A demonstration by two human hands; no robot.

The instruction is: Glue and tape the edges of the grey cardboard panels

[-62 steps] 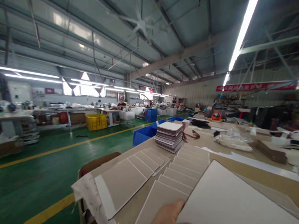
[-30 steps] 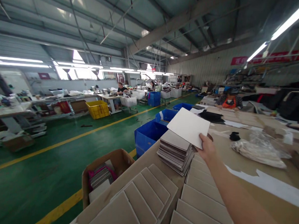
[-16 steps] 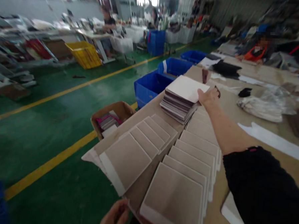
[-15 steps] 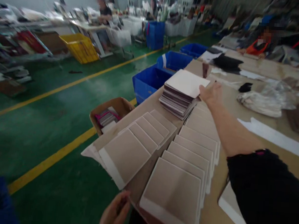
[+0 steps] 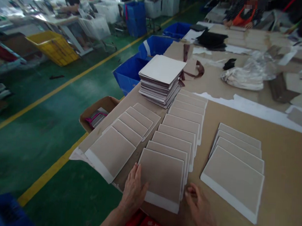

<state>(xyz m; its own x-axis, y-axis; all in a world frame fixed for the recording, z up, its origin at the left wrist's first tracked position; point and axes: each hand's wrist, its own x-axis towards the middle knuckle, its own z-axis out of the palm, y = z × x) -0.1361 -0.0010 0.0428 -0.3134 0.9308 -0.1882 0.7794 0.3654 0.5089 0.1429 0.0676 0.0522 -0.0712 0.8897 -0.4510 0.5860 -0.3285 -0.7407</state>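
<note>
A middle row of overlapping beige panels (image 5: 161, 176), each with a pale edging, lies in front of me. My left hand (image 5: 134, 188) rests at the left edge of the nearest panel, fingers stretched out and thumb over its surface. Beside that panel's right edge is my right hand (image 5: 200, 208), its fingers loosely bent and apart, with nothing visible in them. To the left lies a shorter fanned row of similar panels (image 5: 112, 151), and to the right another fanned group (image 5: 235, 178). Behind the middle row stands a tall stack of panels (image 5: 163, 69), a pale face on top.
Blue bins (image 5: 129, 73) and a cardboard box (image 5: 86, 114) stand along the table's left side. Clear plastic wrapping (image 5: 257, 69) and black pieces (image 5: 212, 38) lie farther back. A co-worker (image 5: 243, 16) is at the far end; a yellow bin (image 5: 53, 47) is across the aisle.
My right hand has left the top of the stack and come back to the near panel's right side. My left hand has moved up onto its left edge. The view has turned right.
</note>
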